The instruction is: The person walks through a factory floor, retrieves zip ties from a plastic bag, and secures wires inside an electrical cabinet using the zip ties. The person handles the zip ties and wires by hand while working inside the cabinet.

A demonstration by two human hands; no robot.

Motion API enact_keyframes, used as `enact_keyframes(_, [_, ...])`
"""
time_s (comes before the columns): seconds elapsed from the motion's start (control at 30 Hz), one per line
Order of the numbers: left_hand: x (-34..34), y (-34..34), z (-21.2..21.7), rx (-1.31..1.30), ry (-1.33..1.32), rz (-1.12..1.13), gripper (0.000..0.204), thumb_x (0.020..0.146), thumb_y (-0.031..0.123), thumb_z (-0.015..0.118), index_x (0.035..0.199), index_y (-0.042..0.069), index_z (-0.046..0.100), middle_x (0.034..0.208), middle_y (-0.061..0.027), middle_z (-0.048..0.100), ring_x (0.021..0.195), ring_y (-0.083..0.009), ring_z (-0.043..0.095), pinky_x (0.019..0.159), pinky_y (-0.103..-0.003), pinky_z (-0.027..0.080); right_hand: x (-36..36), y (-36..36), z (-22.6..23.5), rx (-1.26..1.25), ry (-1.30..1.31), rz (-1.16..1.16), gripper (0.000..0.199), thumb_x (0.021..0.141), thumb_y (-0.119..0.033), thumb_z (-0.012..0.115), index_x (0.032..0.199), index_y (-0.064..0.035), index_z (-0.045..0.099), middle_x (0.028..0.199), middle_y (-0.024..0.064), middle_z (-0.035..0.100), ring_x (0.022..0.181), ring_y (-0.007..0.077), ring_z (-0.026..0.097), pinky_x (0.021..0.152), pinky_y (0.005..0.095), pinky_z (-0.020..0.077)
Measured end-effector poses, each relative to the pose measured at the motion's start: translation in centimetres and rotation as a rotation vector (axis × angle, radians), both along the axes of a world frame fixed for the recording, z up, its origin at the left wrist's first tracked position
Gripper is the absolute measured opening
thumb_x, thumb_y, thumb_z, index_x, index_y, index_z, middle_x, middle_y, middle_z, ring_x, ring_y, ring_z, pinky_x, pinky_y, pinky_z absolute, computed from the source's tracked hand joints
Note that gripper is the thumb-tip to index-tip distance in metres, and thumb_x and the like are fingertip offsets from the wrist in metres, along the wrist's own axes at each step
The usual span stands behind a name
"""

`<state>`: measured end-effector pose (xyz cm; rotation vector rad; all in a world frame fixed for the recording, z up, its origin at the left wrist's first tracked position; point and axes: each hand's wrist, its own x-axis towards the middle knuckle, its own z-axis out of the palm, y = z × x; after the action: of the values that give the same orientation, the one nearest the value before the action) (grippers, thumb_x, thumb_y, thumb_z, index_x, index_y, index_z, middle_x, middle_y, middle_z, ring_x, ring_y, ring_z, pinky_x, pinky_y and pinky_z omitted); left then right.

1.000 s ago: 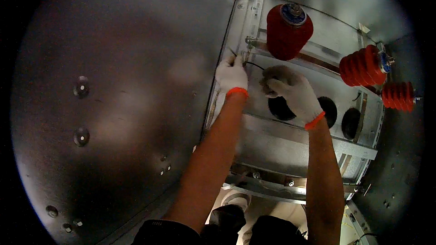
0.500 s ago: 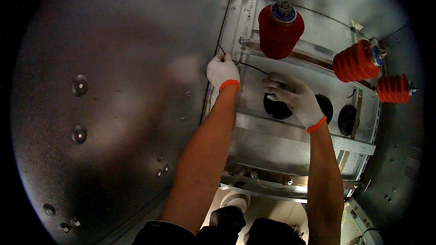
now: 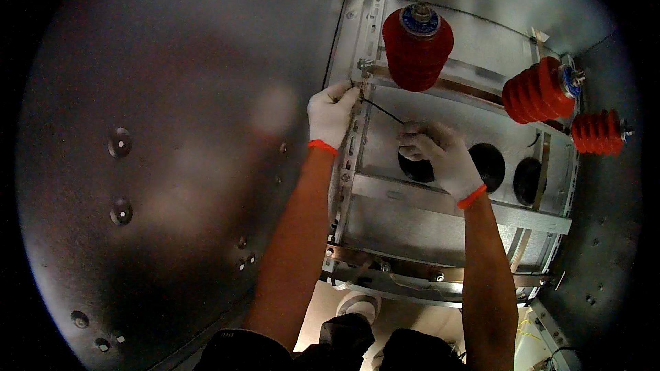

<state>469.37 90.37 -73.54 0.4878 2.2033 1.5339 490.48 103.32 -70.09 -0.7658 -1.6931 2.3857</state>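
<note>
1. White-gloved left hand (image 3: 332, 113) is up at the slotted upright rail (image 3: 357, 130), fingertips pinched shut on one end of a thin black tie/wire (image 3: 382, 110), close to a bolt (image 3: 365, 65) on the bracket.
2. Right hand (image 3: 440, 154) is curled closed round the other end, knuckles over the first of three round holes (image 3: 488, 165) in the grey panel (image 3: 440, 223). The tie runs taut btwn both hands, slanting down to the right.
3. Judgement: keep tension even; slack would let it slip out of the rail slot.
4. Pull w/ right, steady w/ left, not both at once.
5. Keep wrist clear of the big red ribbed insulator (image 3: 416, 48) just above; two smaller ones (image 3: 540, 89) sit well right, no issue.
6. Can't tell if the tie is threaded thru a slot or just laid against it, so check by feel before cinching.
</note>
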Motion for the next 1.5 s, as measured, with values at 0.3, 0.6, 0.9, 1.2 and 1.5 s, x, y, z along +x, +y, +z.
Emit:
enact_keyframes(0.3, [-0.2, -1.0, 0.4, 0.153, -0.354, 0.032, 0.023, 0.092, 0.014, 0.070, 0.107, -0.003, 0.072, 0.094, -0.0044, 0.073, 0.080, -0.0097, 0.065, 0.075, -0.024, 0.051, -1.0, -1.5, 1.0, 0.319, -0.169, -0.084, 0.025, 0.094, -0.019, 0.065, 0.107, 0.0020, 0.070, 0.100, 0.0146, 0.074, 0.088, 0.0179, 0.070, 0.080, 0.0301, 0.0536])
enact_keyframes(0.6, [2.0, -0.8, -0.8, 0.303, -0.505, 0.029, 0.028, 0.092, 0.010, 0.070, 0.116, -0.003, 0.066, 0.104, -0.0087, 0.070, 0.091, -0.0151, 0.067, 0.079, -0.029, 0.054, -3.9, -2.7, -0.6, 0.283, -0.129, -0.047, 0.027, 0.093, -0.009, 0.061, 0.114, 0.0061, 0.070, 0.102, 0.0126, 0.074, 0.089, 0.0160, 0.069, 0.085, 0.0266, 0.0529])
enact_keyframes(0.9, [1.8, -0.7, 0.4, 0.296, -0.517, -0.030, 0.032, 0.093, 0.010, 0.069, 0.120, -0.004, 0.062, 0.111, -0.0121, 0.068, 0.098, -0.0171, 0.066, 0.083, -0.030, 0.054, -4.6, -2.5, -3.5, 0.186, -0.105, -0.163, 0.025, 0.095, -0.007, 0.060, 0.114, 0.0061, 0.069, 0.099, 0.0116, 0.074, 0.085, 0.0157, 0.068, 0.083, 0.0285, 0.0533])
enact_keyframes(1.2, [2.0, -0.9, 0.6, 0.254, -0.461, -0.072, 0.033, 0.091, 0.011, 0.070, 0.119, -0.006, 0.063, 0.108, -0.0126, 0.068, 0.096, -0.0167, 0.066, 0.084, -0.029, 0.054, -5.1, -2.7, -5.6, -0.172, -0.028, -0.160, 0.030, 0.098, -0.009, 0.060, 0.122, 0.0093, 0.063, 0.104, 0.0154, 0.072, 0.087, 0.0200, 0.070, 0.080, 0.0325, 0.0556])
enact_keyframes(1.5, [1.4, -1.2, 0.0, 0.223, -0.433, -0.133, 0.032, 0.092, 0.011, 0.069, 0.118, -0.006, 0.063, 0.107, -0.0125, 0.068, 0.092, -0.0176, 0.067, 0.082, -0.031, 0.056, -5.4, -2.7, -4.6, -0.293, -0.034, -0.158, 0.031, 0.098, -0.007, 0.059, 0.122, 0.0123, 0.061, 0.104, 0.0169, 0.072, 0.084, 0.0215, 0.069, 0.079, 0.0338, 0.0565])
